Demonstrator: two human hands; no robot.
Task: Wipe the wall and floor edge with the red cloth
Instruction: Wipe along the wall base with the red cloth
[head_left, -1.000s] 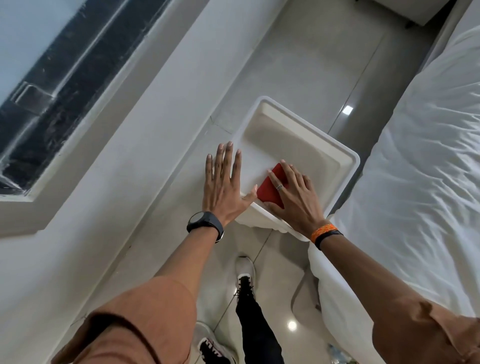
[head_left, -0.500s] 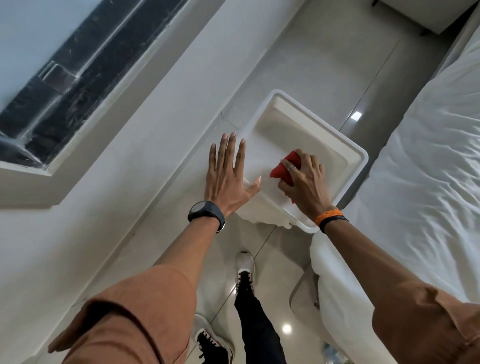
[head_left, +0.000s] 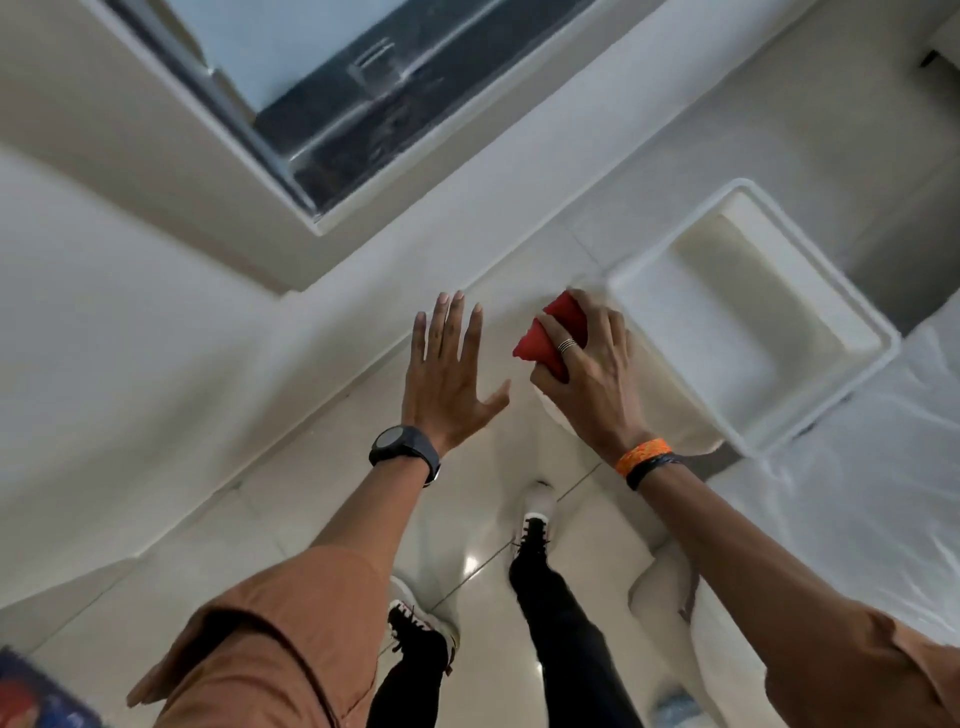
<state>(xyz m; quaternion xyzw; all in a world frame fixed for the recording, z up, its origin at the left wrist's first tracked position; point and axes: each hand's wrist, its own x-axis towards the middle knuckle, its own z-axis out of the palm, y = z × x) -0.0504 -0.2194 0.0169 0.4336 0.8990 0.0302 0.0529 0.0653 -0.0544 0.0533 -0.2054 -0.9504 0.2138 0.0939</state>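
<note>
Right hand (head_left: 589, 374) clamps the red cloth (head_left: 548, 332) beside the white tub (head_left: 769, 447); left hand (head_left: 447, 379) spread open.

Your right hand (head_left: 587, 374) grips the red cloth (head_left: 551, 332) beside the white plastic tub (head_left: 748, 317), while your left hand (head_left: 447, 379) hovers, fingers spread, above the floor (head_left: 322, 514).

Pale plastered wall (head_left: 130, 338) at left, dark-framed window (head_left: 363, 104) set in a deep white reveal, glossy cream floor tiles (head_left: 322, 514) with thin grout lines (small ceiling-light reflections on them), white rumpled bed linen (head_left: 857, 519) at right, white rectangular tub (head_left: 753, 322) beside the bed.
</note>
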